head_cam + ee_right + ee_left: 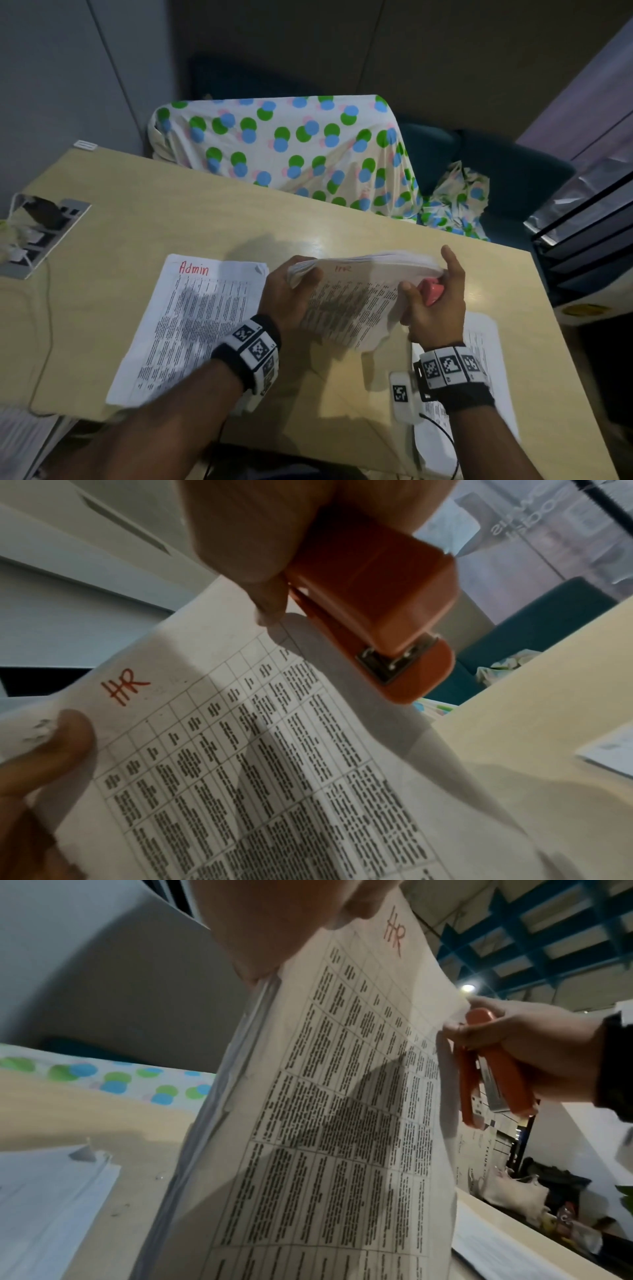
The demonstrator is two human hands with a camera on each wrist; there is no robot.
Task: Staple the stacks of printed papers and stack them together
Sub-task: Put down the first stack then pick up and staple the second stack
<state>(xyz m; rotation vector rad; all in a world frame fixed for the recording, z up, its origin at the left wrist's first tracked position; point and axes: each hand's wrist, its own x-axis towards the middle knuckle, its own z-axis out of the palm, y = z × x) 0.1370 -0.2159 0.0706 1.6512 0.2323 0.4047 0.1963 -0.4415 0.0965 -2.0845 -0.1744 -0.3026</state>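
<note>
While held, stack (346, 301) labelled "HR"

Dim indoor light; glare patch on bench (320, 240); hands' shadows across printed sheets; wrist views soft, motion-blurred; wide-angle bending at edges

The head camera looks steeply down from above the beige table (239, 219), both forearms entering from the bottom edge, a dotted cloth (281, 144) across the upper middle. The left wrist camera sits very close under the HR stack (342, 1096), looking up and across it towards the right hand (534, 1047) and orange stapler (493, 1069) at the right of frame. The right wrist camera looks the opposite way, just as near, with the stapler at top centre and the left hand (44, 764) at lower left. All three share that stack's printed top sheet.
</note>
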